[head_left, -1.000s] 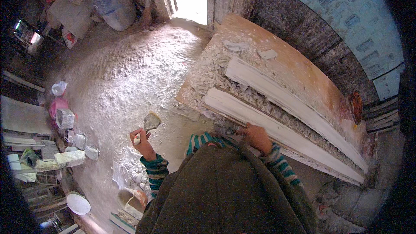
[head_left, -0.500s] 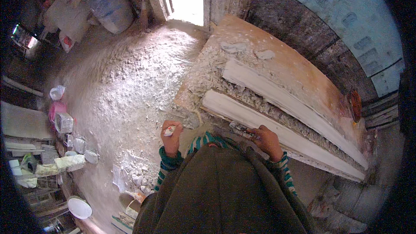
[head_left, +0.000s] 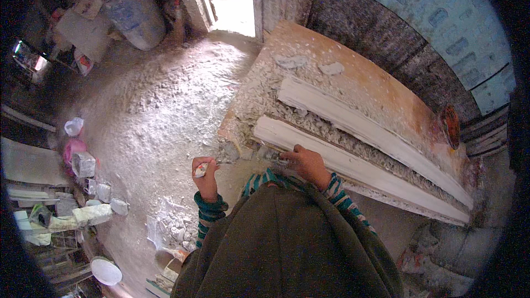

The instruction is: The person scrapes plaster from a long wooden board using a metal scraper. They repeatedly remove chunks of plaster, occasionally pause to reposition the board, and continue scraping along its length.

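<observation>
Gripping a plaster-caked scraper (head_left: 203, 169), left hand (head_left: 206, 181); right hand (head_left: 308, 164) presses white moulding (head_left: 353, 166).

Left hand (head_left: 205, 179) moved: a second ago it hung out to the left over the dusty floor (head_left: 149, 105), half a second ago it had swung in toward the body, now it sits close to the near corner of the desk (head_left: 359, 85), its scraper blade (head_left: 225, 154) reaching that corner. Grip on the scraper handle unchanged in kind, just raised and turned inward. Right hand (head_left: 309, 164) slid slightly left along the near end of the front white plaster moulding (head_left: 364, 168). View shifted a bit, doorway now nearer centre top.
</observation>
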Demonstrator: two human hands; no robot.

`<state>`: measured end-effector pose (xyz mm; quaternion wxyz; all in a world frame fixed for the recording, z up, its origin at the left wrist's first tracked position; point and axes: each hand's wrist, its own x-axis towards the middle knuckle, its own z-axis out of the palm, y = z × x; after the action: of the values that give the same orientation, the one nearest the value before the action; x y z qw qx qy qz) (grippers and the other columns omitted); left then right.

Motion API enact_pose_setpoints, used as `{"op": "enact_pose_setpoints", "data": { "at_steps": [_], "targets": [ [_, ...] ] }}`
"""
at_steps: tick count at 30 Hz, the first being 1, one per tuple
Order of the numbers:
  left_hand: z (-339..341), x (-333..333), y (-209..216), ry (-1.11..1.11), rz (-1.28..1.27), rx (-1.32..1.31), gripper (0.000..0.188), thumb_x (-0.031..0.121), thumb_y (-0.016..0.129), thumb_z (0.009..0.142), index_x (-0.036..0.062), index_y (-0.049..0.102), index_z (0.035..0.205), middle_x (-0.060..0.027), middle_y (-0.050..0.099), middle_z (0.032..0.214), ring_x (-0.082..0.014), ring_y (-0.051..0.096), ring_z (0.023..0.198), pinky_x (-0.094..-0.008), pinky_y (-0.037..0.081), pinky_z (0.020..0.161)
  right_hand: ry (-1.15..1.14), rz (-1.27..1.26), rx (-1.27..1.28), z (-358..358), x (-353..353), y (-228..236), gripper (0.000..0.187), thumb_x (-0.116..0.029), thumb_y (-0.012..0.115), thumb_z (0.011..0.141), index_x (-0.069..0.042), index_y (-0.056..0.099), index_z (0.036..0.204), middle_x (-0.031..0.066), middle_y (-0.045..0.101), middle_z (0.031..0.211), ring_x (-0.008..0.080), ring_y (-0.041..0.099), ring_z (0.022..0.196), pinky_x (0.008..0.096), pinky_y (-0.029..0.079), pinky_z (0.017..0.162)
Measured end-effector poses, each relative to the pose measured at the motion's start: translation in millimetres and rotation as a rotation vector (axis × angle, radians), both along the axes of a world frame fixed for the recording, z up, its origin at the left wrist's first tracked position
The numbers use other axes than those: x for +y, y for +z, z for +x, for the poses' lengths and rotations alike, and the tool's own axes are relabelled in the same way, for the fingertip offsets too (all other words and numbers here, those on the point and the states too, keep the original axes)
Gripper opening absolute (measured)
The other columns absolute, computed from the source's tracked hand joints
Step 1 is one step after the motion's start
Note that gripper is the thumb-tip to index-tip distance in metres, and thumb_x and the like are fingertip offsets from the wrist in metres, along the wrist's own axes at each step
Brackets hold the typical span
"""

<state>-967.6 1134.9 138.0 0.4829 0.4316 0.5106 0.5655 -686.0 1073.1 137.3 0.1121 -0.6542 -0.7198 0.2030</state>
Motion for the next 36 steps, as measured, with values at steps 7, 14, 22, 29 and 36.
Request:
{"op": "enact_pose_setpoints", "data": {
  "at_steps": [7, 14, 22, 29, 36],
  "targets": [
    [22, -7, -7, -0.139, -0.038, -0.091, 0.008, 0.003, 0.059, 0.079, 0.0050, 0.053, 0.083, -0.0035, 0.052, 0.082, -0.0118, 0.053, 0.070, -0.0252, 0.050, 0.061, -0.129, -0.105, 0.146, 19, -41, 31, 0.030, -0.023, 0.063, 0.075, -0.018, 0.062, 0.105, 0.0113, 0.056, 0.081, 0.0295, 0.057, 0.074, 0.0373, 0.046, 0.066],
    [114, -22, -40, -0.718, -0.385, -0.213, 0.010, 0.009, 0.060, 0.082, 0.0043, 0.052, 0.086, -0.0031, 0.055, 0.078, -0.0125, 0.055, 0.067, -0.0262, 0.052, 0.056, -0.557, 0.109, 0.178, 63, -90, 25, 0.033, -0.025, 0.063, 0.076, -0.016, 0.061, 0.108, 0.0126, 0.056, 0.082, 0.0312, 0.056, 0.077, 0.0393, 0.045, 0.067],
    [27, 46, -104, -0.083, -0.018, -0.151, 0.013, 0.015, 0.058, 0.084, 0.0036, 0.052, 0.087, -0.0037, 0.054, 0.073, -0.0132, 0.052, 0.064, -0.0274, 0.046, 0.053, -0.597, 0.180, 0.250, 53, -97, 30, 0.033, -0.023, 0.063, 0.077, -0.015, 0.060, 0.108, 0.0120, 0.056, 0.082, 0.0306, 0.056, 0.077, 0.0388, 0.045, 0.067],
    [-103, 81, -31, 0.472, 0.167, 0.108, 0.015, 0.015, 0.057, 0.085, 0.0038, 0.049, 0.088, -0.0080, 0.055, 0.082, -0.0156, 0.058, 0.069, -0.0278, 0.053, 0.060, -0.511, 0.007, 0.281, 35, -91, 28, 0.034, -0.027, 0.061, 0.078, -0.015, 0.060, 0.109, 0.0124, 0.058, 0.087, 0.0306, 0.057, 0.079, 0.0391, 0.046, 0.069],
    [-49, 44, -51, 0.254, 0.019, 0.014, 0.014, 0.014, 0.061, 0.082, 0.0069, 0.050, 0.088, -0.0062, 0.056, 0.081, -0.0160, 0.059, 0.069, -0.0254, 0.051, 0.058, -0.238, -0.242, 0.226, 15, -63, 11, 0.034, -0.030, 0.055, 0.081, -0.014, 0.057, 0.111, 0.0175, 0.059, 0.103, 0.0350, 0.058, 0.091, 0.0441, 0.046, 0.076]
  ]
}}
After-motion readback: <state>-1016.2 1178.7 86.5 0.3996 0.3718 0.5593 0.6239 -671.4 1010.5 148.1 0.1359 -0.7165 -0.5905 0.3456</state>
